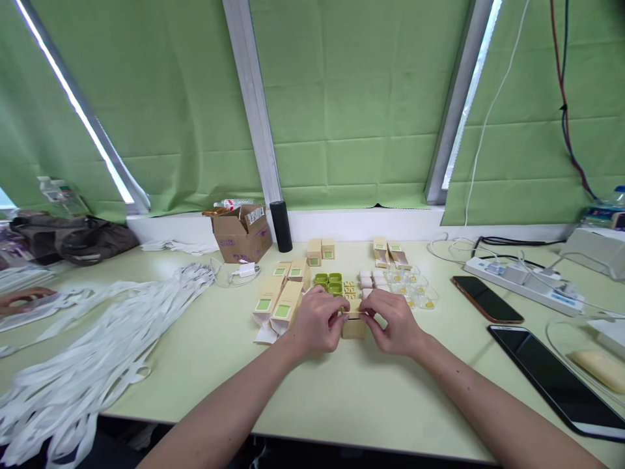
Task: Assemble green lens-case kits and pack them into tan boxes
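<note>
Between my two hands stands a small tan cardboard box (pixel 353 329) on the pale table. My left hand (pixel 318 319) pinches the left side of its top flap. On the other side, my right hand (pixel 394 322) grips the flap's right edge with thumb and fingers. Green square cups (pixel 328 280) sit just beyond my left hand, beside small yellow pieces (pixel 349 289). Whitish-pink rolls (pixel 373 280) and clear cups with yellow bits (pixel 413 286) lie past my right hand. Several tan boxes with green labels (pixel 280 301) lie left of my left hand.
Farther back are more tan boxes (pixel 321 250), a brown carton (pixel 242 233) and a black cylinder (pixel 280 226). White straps (pixel 92 352) spread over the left side, near another person's hand (pixel 24 298). Phones (pixel 556 378) and a power strip (pixel 525 283) lie at right.
</note>
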`<state>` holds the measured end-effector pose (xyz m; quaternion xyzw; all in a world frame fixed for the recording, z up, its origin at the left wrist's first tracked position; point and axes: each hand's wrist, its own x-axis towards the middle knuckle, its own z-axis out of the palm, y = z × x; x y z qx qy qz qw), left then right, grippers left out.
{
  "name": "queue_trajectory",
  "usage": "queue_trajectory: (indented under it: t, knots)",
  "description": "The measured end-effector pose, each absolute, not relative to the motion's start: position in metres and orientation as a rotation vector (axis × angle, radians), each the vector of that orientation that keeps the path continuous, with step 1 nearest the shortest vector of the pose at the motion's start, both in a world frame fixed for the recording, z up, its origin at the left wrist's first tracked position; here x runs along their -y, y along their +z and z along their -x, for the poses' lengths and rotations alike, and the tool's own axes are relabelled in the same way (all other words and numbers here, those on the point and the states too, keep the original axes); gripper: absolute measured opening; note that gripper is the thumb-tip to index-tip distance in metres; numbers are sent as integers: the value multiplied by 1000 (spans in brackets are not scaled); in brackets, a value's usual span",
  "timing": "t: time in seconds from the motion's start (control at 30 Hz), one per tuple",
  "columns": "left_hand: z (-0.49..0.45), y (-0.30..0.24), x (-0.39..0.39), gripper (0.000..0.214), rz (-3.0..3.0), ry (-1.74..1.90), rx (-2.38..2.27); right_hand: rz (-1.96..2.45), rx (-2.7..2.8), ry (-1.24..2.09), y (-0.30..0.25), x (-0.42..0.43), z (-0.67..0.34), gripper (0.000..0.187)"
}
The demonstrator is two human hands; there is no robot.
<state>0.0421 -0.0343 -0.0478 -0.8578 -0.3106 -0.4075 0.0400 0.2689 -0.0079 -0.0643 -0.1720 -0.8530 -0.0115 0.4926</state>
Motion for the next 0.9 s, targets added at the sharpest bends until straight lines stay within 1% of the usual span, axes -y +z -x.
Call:
queue_trajectory:
  t: [0.3, 0.63, 0.77, 0.83, 0.9]
  knots:
    - [-43, -45, 37, 7, 2638, -1160, 963, 374, 2068, -14, -63, 9, -268, 14]
    - [-44, -50, 35, 10, 2671, -1236, 907, 372, 2076, 38, -64, 9, -269, 18]
    - [-45, -52, 36, 11, 2681, -1262, 962, 380, 2100, 68, -64, 9, -270, 18]
    - [-46, -52, 35, 11, 2647, -1258, 1052, 391, 2122, 75, -64, 9, -272, 14]
    - [-46, -53, 34, 20, 2560, -1248, 1218, 431, 2146, 92, -63, 7, -276, 10]
